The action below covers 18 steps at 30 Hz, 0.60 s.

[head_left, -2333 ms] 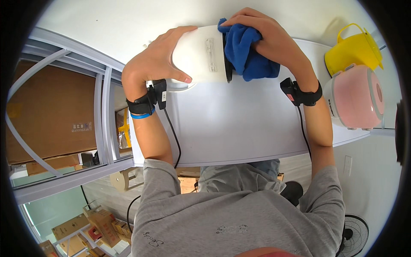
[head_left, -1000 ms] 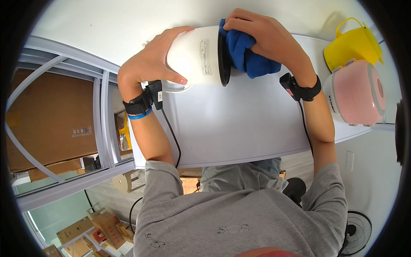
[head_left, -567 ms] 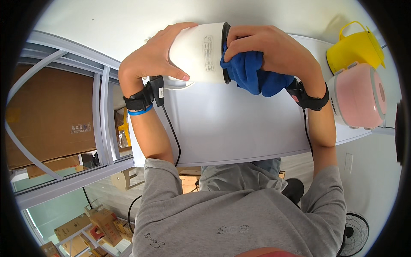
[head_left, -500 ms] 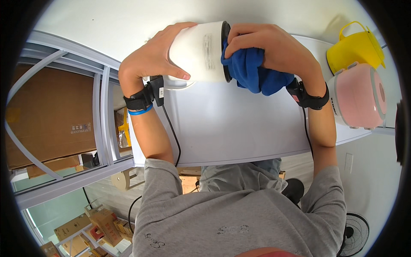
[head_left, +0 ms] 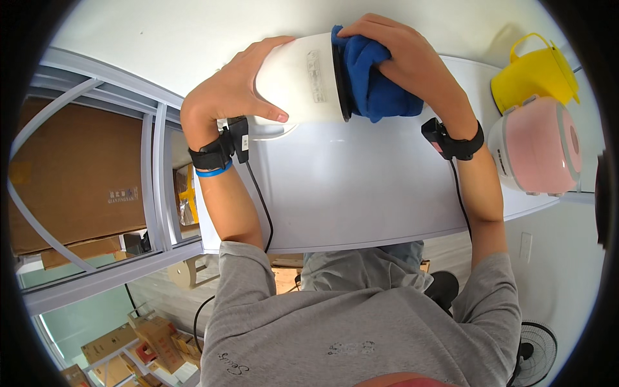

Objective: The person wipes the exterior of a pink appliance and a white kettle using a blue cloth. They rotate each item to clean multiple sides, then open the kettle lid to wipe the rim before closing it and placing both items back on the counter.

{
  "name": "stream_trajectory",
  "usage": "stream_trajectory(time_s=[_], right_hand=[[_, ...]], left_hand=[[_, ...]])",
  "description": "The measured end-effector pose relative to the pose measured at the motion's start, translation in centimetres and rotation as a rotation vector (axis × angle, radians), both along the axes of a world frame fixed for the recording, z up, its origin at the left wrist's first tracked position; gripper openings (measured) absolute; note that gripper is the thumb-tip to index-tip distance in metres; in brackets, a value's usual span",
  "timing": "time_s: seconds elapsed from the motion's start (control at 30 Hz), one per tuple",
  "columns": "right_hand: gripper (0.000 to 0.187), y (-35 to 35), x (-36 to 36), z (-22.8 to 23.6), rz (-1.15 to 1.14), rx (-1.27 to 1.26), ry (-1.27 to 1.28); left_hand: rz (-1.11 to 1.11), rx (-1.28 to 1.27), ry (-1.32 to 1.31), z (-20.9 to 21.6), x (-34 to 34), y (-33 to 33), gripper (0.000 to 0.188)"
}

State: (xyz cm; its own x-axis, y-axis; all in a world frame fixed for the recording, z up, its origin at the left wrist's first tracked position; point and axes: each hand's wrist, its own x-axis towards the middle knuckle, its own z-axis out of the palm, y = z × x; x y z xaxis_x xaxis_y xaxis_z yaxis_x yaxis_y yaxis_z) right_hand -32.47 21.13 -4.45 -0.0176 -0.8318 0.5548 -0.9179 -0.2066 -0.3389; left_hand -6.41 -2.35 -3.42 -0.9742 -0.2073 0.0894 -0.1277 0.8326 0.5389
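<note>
A white rounded appliance (head_left: 296, 79) with a black rim lies tipped on its side above the far part of the table, its black end toward the right. My left hand (head_left: 231, 85) wraps round its left end, thumb below and fingers over the top. At the black end, my right hand (head_left: 411, 59) grips a bunched blue cloth (head_left: 382, 91) and presses it against the rim, the fingertips at the upper edge. Part of the cloth hides the appliance's black end. A strap with a small black device sits on each wrist, each trailing a cable.
On the table's right side stand a yellow pitcher-like container (head_left: 534, 76) and a pink and white lidded appliance (head_left: 538, 145). The white tabletop (head_left: 361, 187) stretches toward me. At the left are a metal frame (head_left: 151, 174) and a large cardboard box (head_left: 77, 174); a black fan (head_left: 535, 355) stands lower right.
My right hand has moved up along the black rim with the blue cloth, and its wrist has shifted left. My left hand and the white appliance stay nearly still.
</note>
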Motion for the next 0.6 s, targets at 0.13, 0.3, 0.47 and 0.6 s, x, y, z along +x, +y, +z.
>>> stream_trajectory(time_s=[0.13,0.3,0.47,0.6], right_hand=[[0.063,-1.2,-1.5,-4.3,-0.124,0.084,-0.028],[0.057,-1.4,-2.2,-6.4,-0.17,0.478,-0.004],[0.054,-0.9,-2.3,-5.8,-0.155,0.589,0.071],[0.054,0.1,-0.6,-4.4,-0.128,0.718,0.175]], left_hand=[[-0.032,-0.005,-0.014,0.5,-0.4,0.1,0.142],[-0.036,-0.024,-0.027,1.0,-0.1,0.5,0.14],[-0.051,-0.025,-0.009,0.7,-0.3,0.3,0.138],[-0.064,-0.029,-0.008,0.7,-0.1,0.1,0.137]])
